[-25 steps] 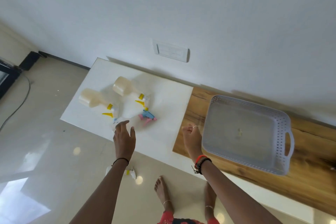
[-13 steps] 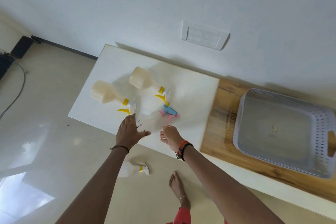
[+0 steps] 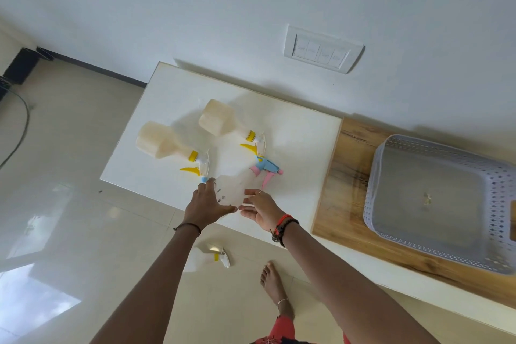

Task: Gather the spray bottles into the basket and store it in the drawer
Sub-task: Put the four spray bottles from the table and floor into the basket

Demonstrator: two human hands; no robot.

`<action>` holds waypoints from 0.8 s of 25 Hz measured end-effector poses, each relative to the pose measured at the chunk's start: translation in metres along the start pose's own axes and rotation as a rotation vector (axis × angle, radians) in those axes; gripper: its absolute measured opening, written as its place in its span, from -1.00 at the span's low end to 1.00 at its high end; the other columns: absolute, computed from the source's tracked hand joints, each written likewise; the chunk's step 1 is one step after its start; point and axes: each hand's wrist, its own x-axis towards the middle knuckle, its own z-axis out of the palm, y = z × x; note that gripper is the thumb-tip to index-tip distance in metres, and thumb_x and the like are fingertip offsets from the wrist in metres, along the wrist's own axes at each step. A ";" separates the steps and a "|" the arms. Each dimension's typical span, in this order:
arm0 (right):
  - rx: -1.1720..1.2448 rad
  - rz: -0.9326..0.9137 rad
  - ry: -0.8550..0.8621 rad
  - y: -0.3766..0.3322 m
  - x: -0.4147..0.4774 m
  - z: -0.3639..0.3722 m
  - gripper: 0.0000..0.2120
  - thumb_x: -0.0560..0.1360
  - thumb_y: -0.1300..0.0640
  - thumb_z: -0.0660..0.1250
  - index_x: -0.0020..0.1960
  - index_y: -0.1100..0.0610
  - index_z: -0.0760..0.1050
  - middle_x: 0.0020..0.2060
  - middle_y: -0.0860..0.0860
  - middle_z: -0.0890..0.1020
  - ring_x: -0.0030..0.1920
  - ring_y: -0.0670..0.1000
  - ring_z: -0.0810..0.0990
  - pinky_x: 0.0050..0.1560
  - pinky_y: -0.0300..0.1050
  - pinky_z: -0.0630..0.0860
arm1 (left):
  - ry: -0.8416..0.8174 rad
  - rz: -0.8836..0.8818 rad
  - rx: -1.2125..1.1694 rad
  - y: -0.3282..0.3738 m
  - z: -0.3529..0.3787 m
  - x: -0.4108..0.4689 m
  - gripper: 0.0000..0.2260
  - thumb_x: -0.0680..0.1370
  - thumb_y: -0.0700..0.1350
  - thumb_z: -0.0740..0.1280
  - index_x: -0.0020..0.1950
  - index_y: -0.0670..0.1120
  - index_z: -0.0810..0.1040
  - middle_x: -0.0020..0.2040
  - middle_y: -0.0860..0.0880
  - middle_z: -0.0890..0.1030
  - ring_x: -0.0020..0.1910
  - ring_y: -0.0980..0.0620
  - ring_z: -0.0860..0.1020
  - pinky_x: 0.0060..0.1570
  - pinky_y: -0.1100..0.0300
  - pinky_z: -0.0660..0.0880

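Spray bottle on the floor (image 3: 208, 255) is the nearest thing to me, lying on its side just below the table's front edge, beside a bare foot. Above it, my left hand (image 3: 205, 205) and right hand (image 3: 261, 208) frame a clear bottle (image 3: 230, 193) that lies flat at the very front edge of the white table (image 3: 293, 142). Neither hand has a closed grip: both are open, fingers fairly straight, touching the bottle from either side. Its pink and blue trigger head (image 3: 266, 169) points away from me. Because the clear bottle lies so close to the edge and looks smooth, I judge that a loose two-sided squeeze could let it squirt out and drop to the floor. Farther back lie two cream bottles, one to the left (image 3: 159, 141) and one behind it (image 3: 219, 120), yellow triggers turned toward the clear one; a careless lift could snag them. The basket (image 3: 499, 190) holds no bottles and sits well apart to the right on the wooden part, so the carry is long. The floor bottle could be overlooked. On the wall behind is a switch plate (image 3: 322, 49). I see no drawer.
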 end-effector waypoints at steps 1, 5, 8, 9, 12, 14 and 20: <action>0.010 -0.009 -0.010 -0.002 -0.003 -0.005 -0.73 0.61 0.30 0.02 0.22 0.18 0.41 0.07 0.17 0.49 0.06 0.15 0.52 0.26 0.03 0.49 | 0.021 0.013 -0.057 0.002 0.002 -0.003 -0.14 0.28 0.13 0.54 0.41 -0.12 0.20 0.28 -0.18 0.40 0.26 -0.18 0.39 0.15 -0.08 0.48; 0.082 -0.039 -0.072 -0.012 -0.019 -0.034 -0.82 0.61 0.09 0.17 0.14 0.12 0.46 -0.02 0.10 0.56 0.11 0.14 0.54 0.27 0.10 0.49 | 0.047 0.099 -0.309 0.026 0.011 -0.020 -0.14 0.25 0.10 0.57 0.42 -0.05 0.21 0.32 -0.09 0.39 0.23 -0.03 0.39 0.11 0.11 0.45; 0.163 -0.054 -0.150 -0.020 -0.033 -0.061 -0.68 0.58 -0.05 0.22 0.25 0.08 0.46 0.09 0.11 0.54 0.17 0.14 0.51 0.33 0.12 0.45 | 0.056 0.190 -0.409 0.054 0.019 -0.032 -0.16 0.23 0.07 0.59 0.40 -0.03 0.26 0.31 -0.04 0.41 0.17 0.07 0.38 0.05 0.20 0.42; 0.188 -0.064 -0.165 -0.024 -0.040 -0.072 -0.63 0.58 -0.08 0.22 0.30 0.08 0.44 0.12 0.11 0.54 0.19 0.13 0.51 0.31 0.10 0.46 | 0.059 0.210 -0.422 0.066 0.022 -0.036 -0.16 0.24 0.07 0.59 0.40 -0.02 0.26 0.30 -0.03 0.41 0.18 0.08 0.39 0.05 0.22 0.42; 0.234 -0.108 -0.151 -0.034 -0.060 -0.102 -0.64 0.56 -0.09 0.24 0.28 0.06 0.46 0.13 0.09 0.57 0.15 0.10 0.55 0.11 -0.01 0.55 | 0.094 0.282 -0.400 0.100 0.029 -0.050 -0.15 0.23 0.09 0.59 0.42 -0.01 0.27 0.30 -0.03 0.40 0.24 0.04 0.40 0.12 0.21 0.41; 0.266 -0.155 -0.115 -0.041 -0.073 -0.122 -0.75 0.58 -0.04 0.22 0.18 0.03 0.51 0.09 0.06 0.60 0.10 0.06 0.58 0.02 -0.04 0.57 | 0.169 0.359 -0.275 0.124 0.030 -0.057 -0.14 0.20 0.17 0.56 0.40 0.01 0.29 0.29 -0.02 0.40 0.24 0.01 0.40 0.18 0.14 0.38; 0.312 -0.368 -0.041 -0.064 -0.115 -0.206 -0.80 0.59 0.07 0.15 0.12 0.04 0.52 -0.05 0.02 0.63 0.02 -0.03 0.59 -0.09 -0.19 0.59 | 0.200 0.546 -0.050 0.224 0.042 -0.068 -0.13 0.21 0.21 0.53 0.42 -0.02 0.29 0.22 -0.06 0.40 0.16 -0.06 0.43 0.14 0.08 0.46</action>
